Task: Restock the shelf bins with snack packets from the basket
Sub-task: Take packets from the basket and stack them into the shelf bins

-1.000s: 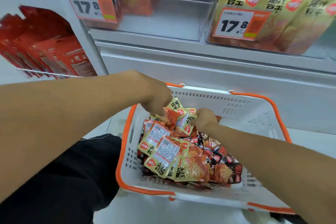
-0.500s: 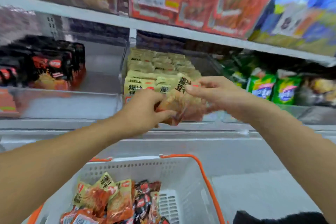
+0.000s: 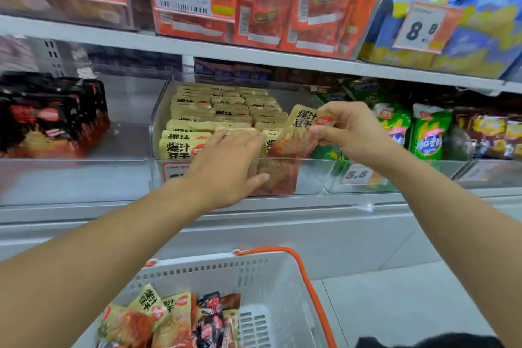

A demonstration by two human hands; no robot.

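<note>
on the far left of the middle shelf sits a bin of black packets (image 3: 50, 118), not part of this trip. a second ago both my hands were down in the basket (image 3: 271, 285) gathering yellow packets; half a second ago they had come up to the shelf with a bunch held between them. now that bunch has split: my left hand (image 3: 228, 167) is at the front of the clear bin (image 3: 158, 110), fingers loosely straight and pressing against a packet that stands behind the front wall, thumb out on the near side, so i judge that one delivered and only being steadied. my right hand (image 3: 350, 133) pinches one yellow packet (image 3: 302, 133) by its top corner between thumb and fingertips, tilted over the bin's right front corner and not yet let go. so this round is nearly done, and more trips remain. counting: the bin shows three columns of yellow packets running back, too many and too overlapped for a sure total; one packet in my right hand; in the basket i can make out about three yellow packets and two or three black ones, the rest cut off at the bottom edge. further right stand two green bags (image 3: 429, 133) in the next bin, and three price tags hang on the shelf above.
</note>
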